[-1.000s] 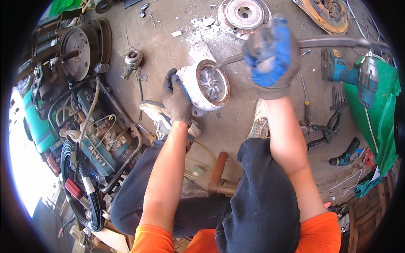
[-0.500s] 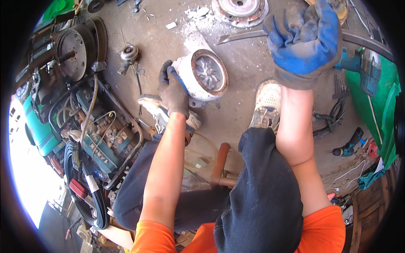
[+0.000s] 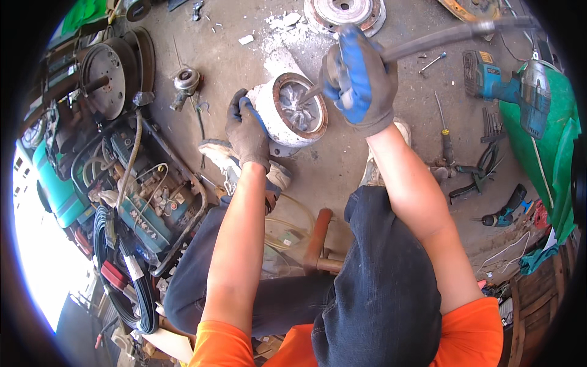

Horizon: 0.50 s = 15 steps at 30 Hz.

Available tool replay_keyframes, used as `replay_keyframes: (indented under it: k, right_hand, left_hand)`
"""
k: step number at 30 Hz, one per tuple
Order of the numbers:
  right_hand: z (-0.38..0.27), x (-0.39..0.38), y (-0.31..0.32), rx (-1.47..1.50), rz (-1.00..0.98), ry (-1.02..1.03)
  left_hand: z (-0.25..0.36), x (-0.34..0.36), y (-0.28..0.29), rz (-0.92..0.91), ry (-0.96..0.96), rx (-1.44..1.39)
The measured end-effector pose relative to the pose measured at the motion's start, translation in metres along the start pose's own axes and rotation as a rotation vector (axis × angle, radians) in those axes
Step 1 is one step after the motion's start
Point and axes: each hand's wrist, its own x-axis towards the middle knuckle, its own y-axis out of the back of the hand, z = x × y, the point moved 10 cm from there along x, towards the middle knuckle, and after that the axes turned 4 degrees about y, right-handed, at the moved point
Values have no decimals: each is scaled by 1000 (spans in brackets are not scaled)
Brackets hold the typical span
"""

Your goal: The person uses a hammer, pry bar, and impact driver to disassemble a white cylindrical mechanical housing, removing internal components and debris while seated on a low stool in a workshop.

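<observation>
A white, chalky pump casing (image 3: 264,110) with a rusty round rim lies on the ground between my feet, its opening facing up and right. Inside sits a grey metal impeller (image 3: 299,107) with curved vanes. My left hand (image 3: 247,128), in a dark and blue work glove, is closed against the casing's left side, thumb and fingers gripping its edge. In the same kind of glove, my right hand (image 3: 359,82) is wrapped round a long metal pry bar (image 3: 437,44). The bar slants down to the left, and its tip reaches into the opening at the vanes.
A round white-coated cover (image 3: 346,13) lies at the back beside white flakes (image 3: 290,27). On the right are a cordless impact wrench (image 3: 507,85), a screwdriver (image 3: 445,131), pliers (image 3: 477,174) and a green sheet (image 3: 550,140). A framed engine (image 3: 143,208) stands on the left.
My right hand has swung left and down with the pry bar, bringing its tip from behind the casing into the opening. My left hand stays on the casing, which has shifted slightly left.
</observation>
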Motion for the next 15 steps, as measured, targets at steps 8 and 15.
replay_keyframes:
  k: [8,15]
  right_hand:
    - [-75,10,-28,106,-394,298]
    - [-4,-3,-3,-269,-15,42]
  left_hand:
    - [3,13,8,14,66,23]
    - [0,29,1,-18,70,143]
